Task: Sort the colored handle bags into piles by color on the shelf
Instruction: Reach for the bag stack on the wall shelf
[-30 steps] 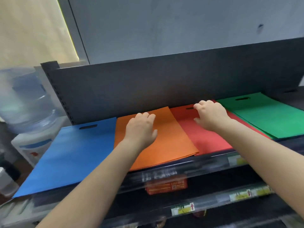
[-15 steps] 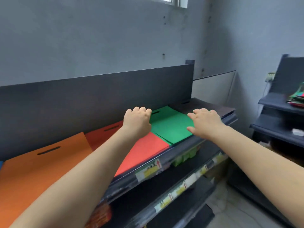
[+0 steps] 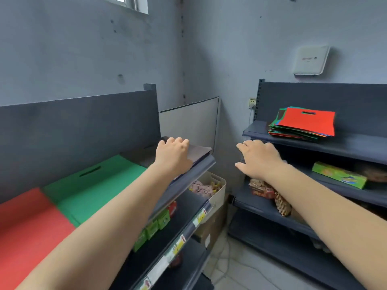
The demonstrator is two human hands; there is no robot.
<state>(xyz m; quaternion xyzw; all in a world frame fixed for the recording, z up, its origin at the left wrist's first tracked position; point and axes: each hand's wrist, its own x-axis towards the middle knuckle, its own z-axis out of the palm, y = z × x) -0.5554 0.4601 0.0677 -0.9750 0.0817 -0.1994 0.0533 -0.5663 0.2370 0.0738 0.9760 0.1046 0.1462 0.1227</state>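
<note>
On the left shelf [image 3: 188, 174], a red bag [image 3: 27, 222] lies flat at the near end and a green bag [image 3: 94, 185] lies just beside it, edges touching, with its handle slot toward the back panel. The left hand [image 3: 172, 156] hovers over the shelf's far end, above a grey sheet [image 3: 199, 150], fingers [image 3: 178, 141] loosely curled and holding nothing. The right hand [image 3: 259, 159] hangs in the gap between the two shelves, palm down, fingers spread and empty. On the right shelf [image 3: 345, 143], a mixed stack of colored bags [image 3: 301, 126] sits near the left end, a red one on top.
</note>
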